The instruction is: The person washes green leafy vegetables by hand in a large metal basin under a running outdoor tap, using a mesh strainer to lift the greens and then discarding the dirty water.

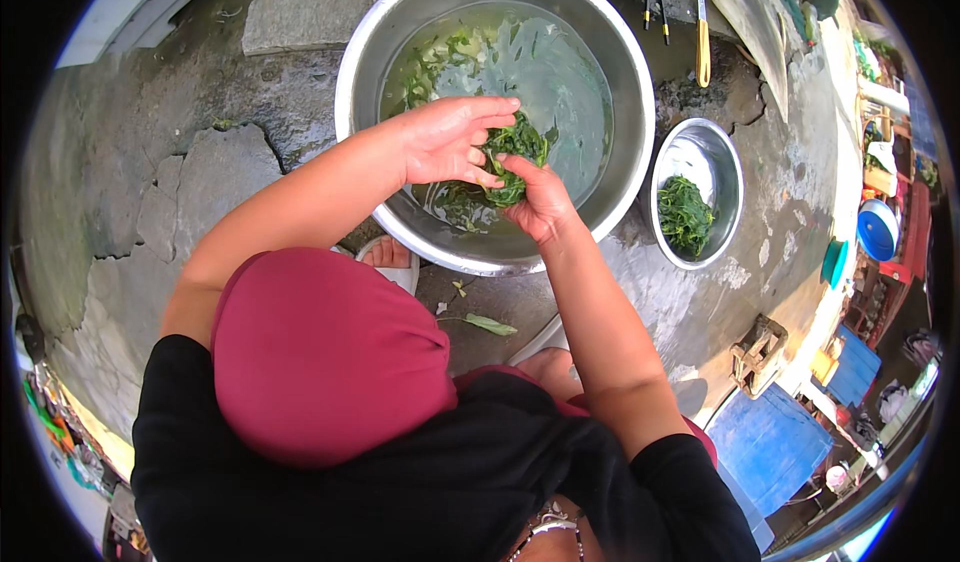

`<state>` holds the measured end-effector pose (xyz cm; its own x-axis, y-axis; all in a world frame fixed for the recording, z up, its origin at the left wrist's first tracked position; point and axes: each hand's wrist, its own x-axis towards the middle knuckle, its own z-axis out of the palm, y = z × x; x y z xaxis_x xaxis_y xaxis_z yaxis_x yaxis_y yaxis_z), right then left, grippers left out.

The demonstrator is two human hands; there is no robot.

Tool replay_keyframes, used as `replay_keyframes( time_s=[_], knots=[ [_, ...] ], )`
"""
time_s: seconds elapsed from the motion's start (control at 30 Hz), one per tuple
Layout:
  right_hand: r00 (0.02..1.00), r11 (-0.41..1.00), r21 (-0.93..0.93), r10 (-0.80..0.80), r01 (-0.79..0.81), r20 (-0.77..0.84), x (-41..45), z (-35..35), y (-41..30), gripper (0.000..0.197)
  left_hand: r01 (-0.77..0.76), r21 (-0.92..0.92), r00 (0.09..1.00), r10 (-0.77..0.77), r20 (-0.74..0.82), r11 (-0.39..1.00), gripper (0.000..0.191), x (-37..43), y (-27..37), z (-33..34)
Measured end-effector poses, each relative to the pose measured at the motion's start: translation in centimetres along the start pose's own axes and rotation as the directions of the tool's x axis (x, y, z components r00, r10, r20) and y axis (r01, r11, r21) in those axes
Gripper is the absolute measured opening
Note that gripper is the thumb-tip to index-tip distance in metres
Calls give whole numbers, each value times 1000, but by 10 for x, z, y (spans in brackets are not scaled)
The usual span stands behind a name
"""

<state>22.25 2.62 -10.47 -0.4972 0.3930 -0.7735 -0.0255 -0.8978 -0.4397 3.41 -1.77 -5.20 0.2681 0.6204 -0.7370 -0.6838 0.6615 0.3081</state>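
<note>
Over a large metal basin (626,123) of cloudy, greenish water, both of my hands meet around a wet bundle of leafy greens (516,142). My right hand (541,200) grips the bundle from the lower right, its thumb laid across the leaves. At the bundle's left side is my left hand (450,142), with its upper fingers stretched out and its lower fingers against the leaves. Loose leaves (442,56) float in the water. To the right, a small metal bowl (724,239) holds a clump of dark greens (684,217).
Beyond the bowl lie a yellow-handled tool (703,52) and dark sticks (664,18). A stone slab (311,7) is at the upper left. The concrete floor (225,187) is cracked. A small wooden stool (759,352) stands near a blue container (772,442). My sandalled feet (390,254) flank a fallen leaf (489,325).
</note>
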Motion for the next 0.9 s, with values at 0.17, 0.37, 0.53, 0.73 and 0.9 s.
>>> replay_keyframes(
  time_s=[0.17, 0.37, 0.53, 0.73, 0.9],
  knots=[
    [998, 989, 143, -32, 24, 55, -12, -1, -24, 39, -197, 483, 936, 310, -166, 853, 57, 12, 5, -42],
    [950, 985, 124, -148, 117, 276, -43, 32, -46, 55, 70, -352, 897, 96, 432, 933, 84, 17, -20, -25],
    [719, -99, -875, -530, 474, 449, -39, 64, -28, 87, -144, -430, 908, 292, 300, 891, 66, 29, -17, -32],
    [365, -597, -680, -575, 426, 732, -22, 68, 2, 53, -27, -477, 890, 238, 388, 878, 65, 24, -23, -28],
    [300, -665, -640, -566, 385, 768, -9, 63, -1, 36, -29, -462, 954, 162, 250, 886, 60, 29, -27, -29]
  ],
)
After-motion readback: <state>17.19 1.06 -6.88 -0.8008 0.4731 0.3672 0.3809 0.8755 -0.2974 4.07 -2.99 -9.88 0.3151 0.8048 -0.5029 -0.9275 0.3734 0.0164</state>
